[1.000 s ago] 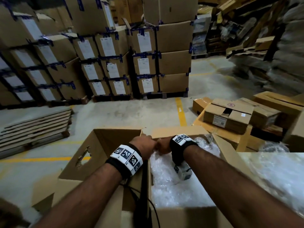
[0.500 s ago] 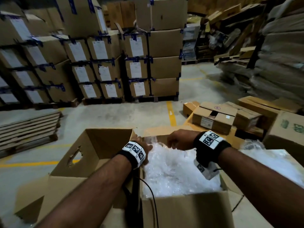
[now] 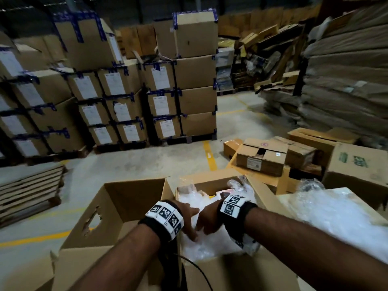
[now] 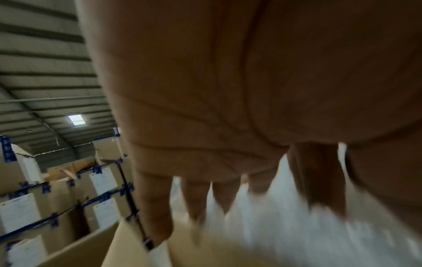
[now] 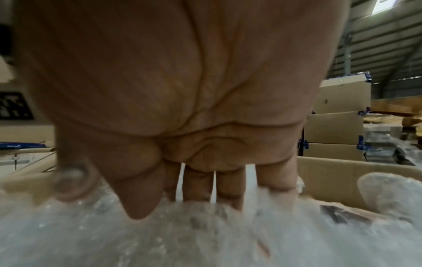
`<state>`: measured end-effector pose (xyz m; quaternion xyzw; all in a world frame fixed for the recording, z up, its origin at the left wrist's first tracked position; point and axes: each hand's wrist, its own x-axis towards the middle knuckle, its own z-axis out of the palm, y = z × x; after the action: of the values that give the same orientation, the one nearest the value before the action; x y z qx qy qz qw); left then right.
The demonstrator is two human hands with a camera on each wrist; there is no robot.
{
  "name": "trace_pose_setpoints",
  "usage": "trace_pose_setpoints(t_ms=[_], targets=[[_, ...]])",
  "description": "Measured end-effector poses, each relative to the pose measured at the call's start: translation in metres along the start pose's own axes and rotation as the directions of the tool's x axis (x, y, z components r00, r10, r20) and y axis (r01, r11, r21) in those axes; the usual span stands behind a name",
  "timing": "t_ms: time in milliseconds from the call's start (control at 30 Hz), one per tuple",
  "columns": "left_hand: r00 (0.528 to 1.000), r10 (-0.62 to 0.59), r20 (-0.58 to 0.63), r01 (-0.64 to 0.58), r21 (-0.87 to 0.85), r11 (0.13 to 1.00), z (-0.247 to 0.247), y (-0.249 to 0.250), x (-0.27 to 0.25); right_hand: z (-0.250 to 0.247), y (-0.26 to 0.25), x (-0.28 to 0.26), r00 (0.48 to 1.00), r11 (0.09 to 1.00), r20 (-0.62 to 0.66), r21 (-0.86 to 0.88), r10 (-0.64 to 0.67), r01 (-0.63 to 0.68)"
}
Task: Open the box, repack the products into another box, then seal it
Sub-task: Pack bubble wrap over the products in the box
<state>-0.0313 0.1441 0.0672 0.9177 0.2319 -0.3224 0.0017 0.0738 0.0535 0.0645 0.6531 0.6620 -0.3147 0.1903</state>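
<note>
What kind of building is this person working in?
Most likely a warehouse or packing depot. Taped, labelled cartons stand stacked on pallets, flattened cardboard is heaped high at the right, yellow lines mark the concrete floor, and a ribbed metal roof arches overhead.
</note>
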Motion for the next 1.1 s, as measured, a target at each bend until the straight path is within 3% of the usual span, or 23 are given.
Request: trace_pose_setpoints(t_ms=[67,133,267,367,467,533,600,667,833,1000,1100], targets=[[0.999,-0.024,-0.047,0.028,0.087,0.996,0.013,0.004,0.006,0.003,-0.001,-0.004,1.0,1.0,-0.02,0.011,0.02,-0.02],[0.997,-0.027,-0.069,0.036,0.137,0.99,0.013,0.009,0.008,-0.001,-0.001,-0.014,0.991,0.999,-0.13,-0.033,0.022,-0.027],[0.996,-0.031,-0.089,0.048,0.193,0.98,0.009,0.01,0.01,-0.012,0.005,-0.027,0.919,0.99,-0.377,-0.035,0.113,-0.136],[0.995,-0.01,-0.101,0.025,0.147,0.989,0.014,0.009,0.008,-0.011,0.005,-0.026,0.945,0.981,-0.268,0.016,0.19,-0.192],[0.996,-0.008,-0.09,0.004,-0.047,0.999,0.009,0.001,0.0,-0.006,-0.005,-0.022,0.982,0.99,-0.124,0.008,0.144,-0.144],[0.981,-0.035,-0.192,-0.001,-0.187,0.982,0.002,-0.008,-0.002,-0.006,-0.008,-0.016,0.986,0.989,-0.085,0.019,0.145,-0.144],[0.928,-0.093,-0.36,0.0,-0.25,0.968,-0.004,-0.018,0.003,-0.008,-0.009,-0.009,0.983,0.985,-0.05,0.007,0.174,-0.174],[0.911,-0.126,-0.393,0.022,-0.26,0.965,-0.009,-0.024,0.015,-0.007,-0.009,-0.005,0.981,0.981,-0.026,-0.019,0.191,-0.192],[0.938,-0.065,-0.341,0.011,-0.157,0.988,-0.01,-0.023,0.055,0.005,-0.007,-0.001,0.986,0.987,-0.042,0.008,0.163,-0.163],[0.954,-0.019,-0.3,-0.009,-0.093,0.996,-0.007,-0.021,0.098,0.0,0.003,-0.02,0.971,0.98,-0.229,0.199,0.062,-0.016],[0.952,-0.01,-0.307,-0.001,-0.037,0.999,-0.004,-0.018,0.12,-0.016,0.021,-0.034,0.87,0.909,-0.458,0.415,0.182,0.028]])
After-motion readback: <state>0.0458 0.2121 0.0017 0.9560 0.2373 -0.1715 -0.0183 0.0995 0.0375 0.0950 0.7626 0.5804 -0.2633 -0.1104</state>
